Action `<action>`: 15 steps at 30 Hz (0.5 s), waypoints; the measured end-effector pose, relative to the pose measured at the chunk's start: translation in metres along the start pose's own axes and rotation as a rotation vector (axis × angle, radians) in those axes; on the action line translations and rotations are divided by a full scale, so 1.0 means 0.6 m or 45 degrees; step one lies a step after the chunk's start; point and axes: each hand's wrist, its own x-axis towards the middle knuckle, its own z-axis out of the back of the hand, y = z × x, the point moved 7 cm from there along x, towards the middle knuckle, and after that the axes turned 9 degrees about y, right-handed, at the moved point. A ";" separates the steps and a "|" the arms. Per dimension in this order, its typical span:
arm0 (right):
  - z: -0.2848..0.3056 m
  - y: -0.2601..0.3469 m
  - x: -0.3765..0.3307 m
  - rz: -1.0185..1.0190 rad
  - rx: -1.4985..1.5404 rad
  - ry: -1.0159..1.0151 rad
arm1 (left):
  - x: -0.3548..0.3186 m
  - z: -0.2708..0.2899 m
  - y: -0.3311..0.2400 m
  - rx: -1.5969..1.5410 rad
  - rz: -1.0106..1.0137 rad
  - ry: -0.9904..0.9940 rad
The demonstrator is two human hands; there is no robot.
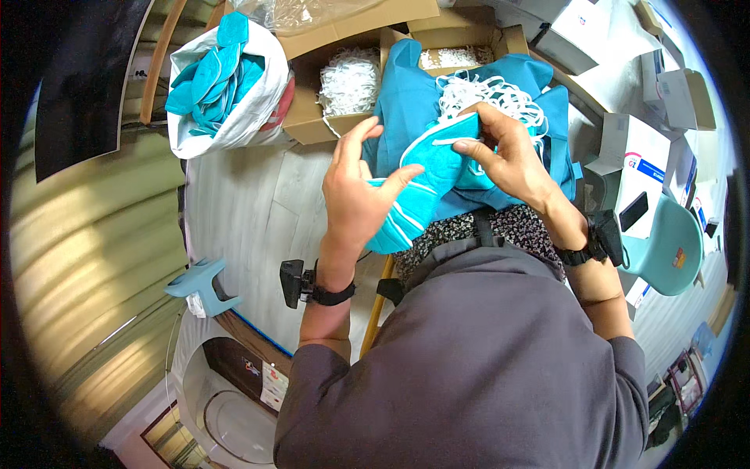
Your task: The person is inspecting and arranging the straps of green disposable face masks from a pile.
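My left hand (355,187) holds a small stack of teal fabric pieces (406,211) with white piped edges. Its thumb lies over the stack, and the fingers curve up beside it. One quilted teal piece (433,168) stretches from this stack toward my right hand (512,156). The right thumb and fingers pinch a thin white cord (445,142) at the far end of that piece. Behind my right hand, a loose heap of white cords (484,95) lies on a blue cloth (402,102) over my lap. More teal fabric (475,178) shows under the right hand.
A white sack (269,62) full of teal pieces (223,82) stands at the far left. Cardboard boxes (312,121) with white cords (351,82) sit ahead. White cartons (637,148) and a teal chair (676,246) are at right; a small blue stool (205,285) is at left.
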 end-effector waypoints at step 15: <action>-0.015 0.026 -0.002 0.200 -0.196 -0.152 | -0.006 -0.087 0.031 -0.345 0.085 0.262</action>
